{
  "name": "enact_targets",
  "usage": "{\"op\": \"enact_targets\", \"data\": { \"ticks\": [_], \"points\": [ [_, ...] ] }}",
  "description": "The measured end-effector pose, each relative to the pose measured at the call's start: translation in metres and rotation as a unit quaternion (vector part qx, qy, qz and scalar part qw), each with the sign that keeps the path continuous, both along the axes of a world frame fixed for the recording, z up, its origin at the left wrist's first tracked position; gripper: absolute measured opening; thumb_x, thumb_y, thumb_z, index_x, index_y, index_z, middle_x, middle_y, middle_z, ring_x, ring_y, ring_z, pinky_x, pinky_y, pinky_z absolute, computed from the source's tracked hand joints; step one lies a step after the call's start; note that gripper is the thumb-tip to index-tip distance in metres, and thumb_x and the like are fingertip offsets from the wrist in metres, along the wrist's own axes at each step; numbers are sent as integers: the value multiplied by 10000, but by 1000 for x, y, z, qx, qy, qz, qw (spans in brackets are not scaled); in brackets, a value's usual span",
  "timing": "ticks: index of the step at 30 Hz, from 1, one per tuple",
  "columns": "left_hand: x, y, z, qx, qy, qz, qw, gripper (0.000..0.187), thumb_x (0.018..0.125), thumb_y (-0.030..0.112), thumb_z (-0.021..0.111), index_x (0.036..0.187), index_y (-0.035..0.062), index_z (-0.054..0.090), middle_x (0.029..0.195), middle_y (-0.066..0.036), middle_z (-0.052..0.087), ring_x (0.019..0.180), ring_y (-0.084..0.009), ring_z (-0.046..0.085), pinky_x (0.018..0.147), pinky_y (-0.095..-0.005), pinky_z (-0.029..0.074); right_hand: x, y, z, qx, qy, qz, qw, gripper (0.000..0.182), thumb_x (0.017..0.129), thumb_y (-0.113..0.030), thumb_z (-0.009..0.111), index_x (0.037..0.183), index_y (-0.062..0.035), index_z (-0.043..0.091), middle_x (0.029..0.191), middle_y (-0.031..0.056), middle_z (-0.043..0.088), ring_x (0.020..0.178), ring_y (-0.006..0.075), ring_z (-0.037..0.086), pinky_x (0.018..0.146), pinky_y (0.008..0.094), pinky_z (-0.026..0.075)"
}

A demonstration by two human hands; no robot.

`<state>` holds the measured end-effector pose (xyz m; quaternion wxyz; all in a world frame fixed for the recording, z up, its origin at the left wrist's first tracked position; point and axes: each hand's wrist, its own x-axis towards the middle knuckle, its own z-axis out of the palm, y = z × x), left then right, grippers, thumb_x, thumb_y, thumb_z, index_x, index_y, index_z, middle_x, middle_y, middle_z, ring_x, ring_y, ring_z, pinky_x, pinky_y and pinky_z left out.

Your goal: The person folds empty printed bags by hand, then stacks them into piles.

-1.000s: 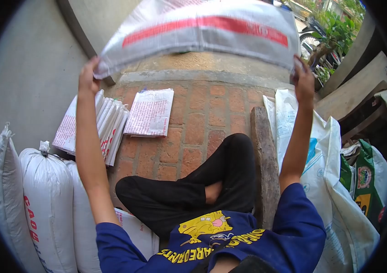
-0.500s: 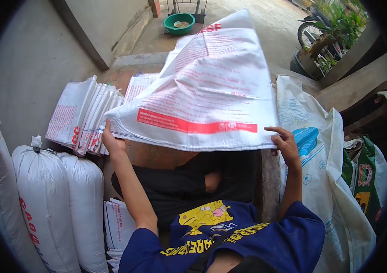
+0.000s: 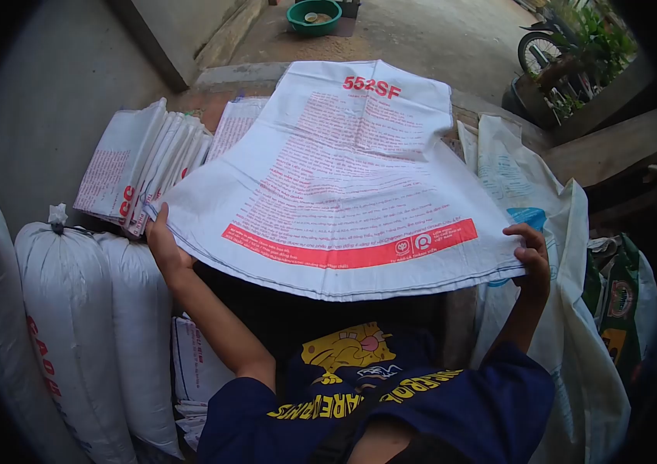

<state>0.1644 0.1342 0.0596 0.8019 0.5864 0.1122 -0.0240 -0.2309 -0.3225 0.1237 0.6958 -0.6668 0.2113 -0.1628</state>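
Note:
A white woven sack (image 3: 352, 185) with red print and a red band is spread out in front of me, its far end marked "552SF". My left hand (image 3: 168, 246) grips its near left corner, thumb on top and the other fingers mostly hidden underneath. At the near right corner, my right hand (image 3: 531, 257) has its fingers curled around the edge. Between the hands the near edge sags in a shallow curve above my lap.
Folded printed sacks (image 3: 116, 162) stand in a row at the left, with several full white sacks (image 3: 73, 325) nearer me. A large whitish sheet (image 3: 556, 325) lies at the right. A green basin (image 3: 314, 29), a potted plant and a motorbike wheel (image 3: 539, 52) are farther off.
The sack's far end has come down and spread flatter, showing the full "552SF". My hands have moved farther apart, and my right hand has gone from partly extended fingers to a closed grip.

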Motion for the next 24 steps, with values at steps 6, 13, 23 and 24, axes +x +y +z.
{"op": "enact_targets", "data": {
  "ticks": [6,13,23,24],
  "points": [
    [-62,-122,86,-31,-76,-165,983,249,939,263,595,1009,23,587,906,-52,625,783,-145,605,709,-286,498,20,29,32,-73,104,248,960,428,768,-188,633,1137,31,640,620,69,602,477,101,558,498,217,452],
    [-174,-271,51,-70,-392,-617,679,333,936,54,429,1239,-38,534,987,-264,627,927,-303,632,851,-363,466,22,29,24,-144,92,477,862,605,689,-118,845,1219,31,592,1118,140,679,938,245,688,826,332,533],
    [-225,-254,36,-128,-312,-736,587,435,963,93,438,1393,24,432,1198,-219,599,1062,-346,598,941,-348,432,-3,43,24,-301,69,290,906,309,572,56,677,816,-105,775,751,99,698,718,239,684,651,299,489],
    [-225,-252,40,-148,-303,-728,597,445,962,95,424,1396,-1,409,1112,-253,617,968,-378,613,896,-355,443,-7,41,30,-367,72,261,890,362,566,77,680,855,-118,774,704,100,680,672,228,661,604,303,470]
  ]
}}
